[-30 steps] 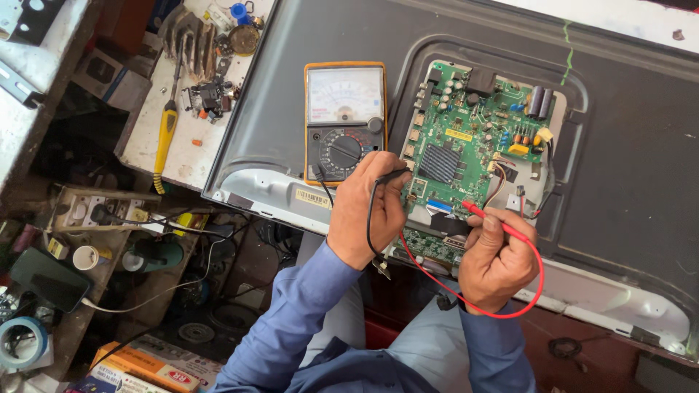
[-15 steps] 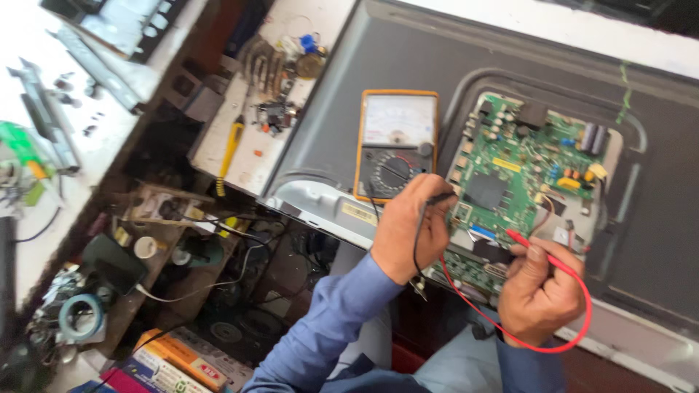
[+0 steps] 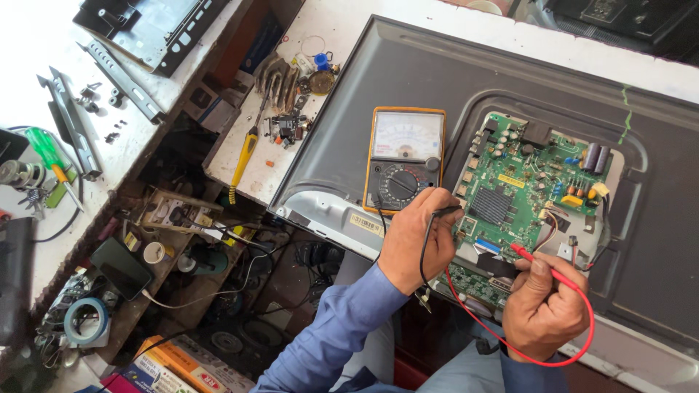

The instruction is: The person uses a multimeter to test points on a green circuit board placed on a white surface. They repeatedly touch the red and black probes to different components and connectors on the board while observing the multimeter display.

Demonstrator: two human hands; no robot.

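We have the flat-screen set [image 3: 437, 94] lying face down across the tabletop [image 3: 451, 14], its back cover off over the green circuit board [image 3: 535, 193]. The yellow meter [image 3: 404, 159] rests on the set just left of the board. Our left hand [image 3: 421, 236] is closed around the black probe [image 3: 445, 212] at the board's left edge; our right hand [image 3: 546, 309] pinches the red probe [image 3: 535, 258] — tip down near the lower right. Best to hold both tips steady and upright, touching one point each. The set's near edge overhangs — little elbow room below.
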